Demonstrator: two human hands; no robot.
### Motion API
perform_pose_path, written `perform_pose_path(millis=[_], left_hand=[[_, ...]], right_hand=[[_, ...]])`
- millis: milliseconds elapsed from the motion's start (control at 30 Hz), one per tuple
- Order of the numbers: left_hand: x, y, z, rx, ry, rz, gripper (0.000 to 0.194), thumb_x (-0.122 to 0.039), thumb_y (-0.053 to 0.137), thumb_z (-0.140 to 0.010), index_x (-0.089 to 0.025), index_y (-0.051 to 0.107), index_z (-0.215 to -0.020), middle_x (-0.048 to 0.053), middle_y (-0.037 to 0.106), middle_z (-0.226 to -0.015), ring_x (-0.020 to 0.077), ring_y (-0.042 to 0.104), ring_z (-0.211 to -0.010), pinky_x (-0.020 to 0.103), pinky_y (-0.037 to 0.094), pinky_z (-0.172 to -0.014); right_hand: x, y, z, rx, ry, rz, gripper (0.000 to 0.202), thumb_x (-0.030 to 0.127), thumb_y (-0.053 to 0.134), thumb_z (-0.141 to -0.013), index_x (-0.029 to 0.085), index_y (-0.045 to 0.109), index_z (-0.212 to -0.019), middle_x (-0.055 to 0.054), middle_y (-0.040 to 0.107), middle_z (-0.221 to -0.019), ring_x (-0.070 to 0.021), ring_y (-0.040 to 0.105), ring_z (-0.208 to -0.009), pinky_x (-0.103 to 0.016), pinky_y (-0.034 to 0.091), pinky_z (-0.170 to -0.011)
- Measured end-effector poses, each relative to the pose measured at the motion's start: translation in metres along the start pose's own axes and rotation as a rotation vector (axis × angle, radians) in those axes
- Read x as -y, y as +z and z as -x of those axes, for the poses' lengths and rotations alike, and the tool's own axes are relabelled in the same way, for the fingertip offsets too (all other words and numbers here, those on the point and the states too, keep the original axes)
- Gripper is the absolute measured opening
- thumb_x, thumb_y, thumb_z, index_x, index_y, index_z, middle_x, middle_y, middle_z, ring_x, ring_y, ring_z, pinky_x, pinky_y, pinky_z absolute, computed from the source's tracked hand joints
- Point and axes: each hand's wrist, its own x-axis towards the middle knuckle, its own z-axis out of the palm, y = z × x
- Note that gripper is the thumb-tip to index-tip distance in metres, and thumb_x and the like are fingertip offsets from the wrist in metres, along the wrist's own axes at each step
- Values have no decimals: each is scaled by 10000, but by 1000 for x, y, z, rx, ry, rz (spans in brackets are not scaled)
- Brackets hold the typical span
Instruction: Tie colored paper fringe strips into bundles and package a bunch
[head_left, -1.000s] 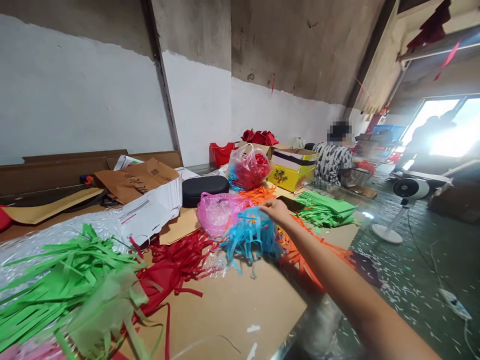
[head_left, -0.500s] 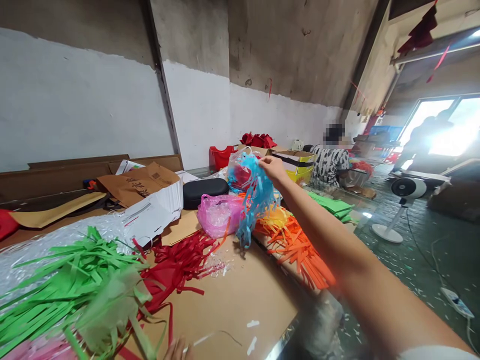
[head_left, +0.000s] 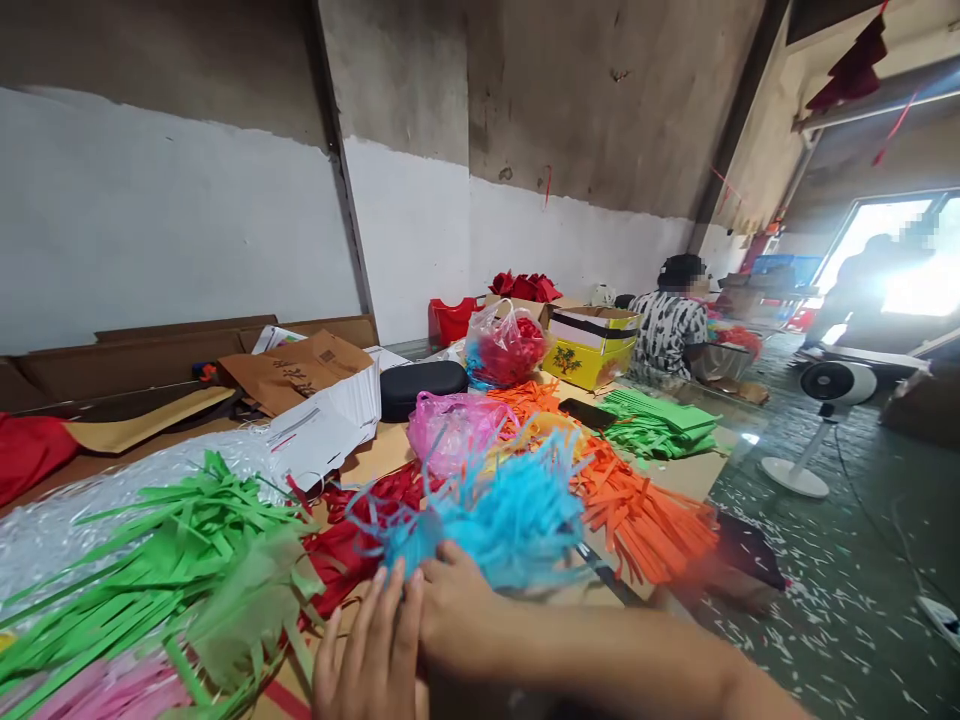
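Note:
A blue fringed bundle (head_left: 510, 510), blurred by motion, spreads low over the brown work surface at the centre. My right hand (head_left: 454, 605) is closed at its near left end, gripping it. My left hand (head_left: 371, 645) lies beside the right one with its fingers stretched out, the fingertips at the blue material's edge. Red fringed strips (head_left: 330, 560) lie just beyond and left of my hands. Green fringed strips (head_left: 202, 530) spread at the left, and orange ones (head_left: 645, 510) at the right.
Behind the strips are a pink plastic bag (head_left: 450, 430), a black case (head_left: 424, 388), a yellow box (head_left: 589, 355) and a clear bag with red contents (head_left: 506, 345). A person (head_left: 671, 320) sits farther back. A white fan (head_left: 832, 385) stands at the right.
My right hand has come down and nearer with the blue bundle, which hung raised before and is now spread out low. My left hand has moved farther into view, next to the right one.

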Motion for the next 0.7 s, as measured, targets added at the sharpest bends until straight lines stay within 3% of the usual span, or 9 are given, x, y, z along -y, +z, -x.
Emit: perform_pose_path(millis=[67,167,200,267,367,467,533,633,700], left_hand=[[3,3,-9,88,95,12,838,20,385,-775,-186,189,-1564,101,711,-1210,223,662,-1100,488,228,-1158],[11,10,-6,221,10,49,785,61,364,-778,-201,309,-1516,-2,760,-911,157,700,-857,421,301,-1077],[15,11,-3,251,-10,49,730,49,386,-788,-220,399,-1467,-25,754,-858,155,699,-815,418,323,-1043],[24,12,2,273,7,34,585,8,444,-787,-248,591,-1291,-33,765,-869,164,708,-809,424,337,-1007],[40,5,1,258,31,-34,390,-65,490,-786,-243,714,-1051,-3,787,-964,194,726,-865,448,327,-1016],[56,-9,-10,204,19,-128,378,-99,444,-819,-223,731,-1031,25,797,-949,197,737,-849,448,356,-995],[65,-19,-19,167,-14,-175,391,-119,406,-850,-216,737,-1035,35,800,-933,204,741,-840,448,384,-982],[79,-33,-29,156,-109,-216,422,-169,361,-878,-225,753,-1023,36,801,-929,230,742,-838,473,422,-984],[86,-39,-33,188,-190,-217,444,-208,350,-867,-224,767,-1017,40,801,-933,247,742,-843,474,457,-974]], right_hand=[[16,14,12,-4,37,-42,112,211,631,-871,147,615,-780,-32,619,-715,-181,503,-680,-341,324,-642],[21,12,25,-27,59,-129,111,204,587,-904,159,609,-805,-19,633,-719,-177,520,-682,-342,349,-665],[22,8,31,-38,90,-177,85,229,582,-910,163,621,-874,-30,662,-782,-185,544,-723,-346,367,-690],[22,0,47,-47,206,-257,231,304,589,-908,166,606,-1093,-85,696,-1033,-225,586,-901,-376,402,-803],[10,-9,71,66,366,-272,494,311,619,-878,182,487,-1336,-145,583,-1354,-291,521,-1188,-468,324,-1031],[-24,-15,84,358,442,-249,609,272,669,-808,197,473,-1380,-139,578,-1369,-313,502,-1243,-518,232,-1117],[-58,-19,85,517,503,-216,470,208,643,-806,191,580,-1271,-129,654,-1247,-306,550,-1191,-519,226,-1127],[-112,-26,85,550,659,-134,260,89,521,-858,142,691,-1048,-163,715,-1052,-308,619,-1088,-522,296,-1079],[-136,-37,85,489,764,-90,309,71,524,-851,104,679,-1116,-219,688,-1129,-354,599,-1131,-560,318,-1052]])
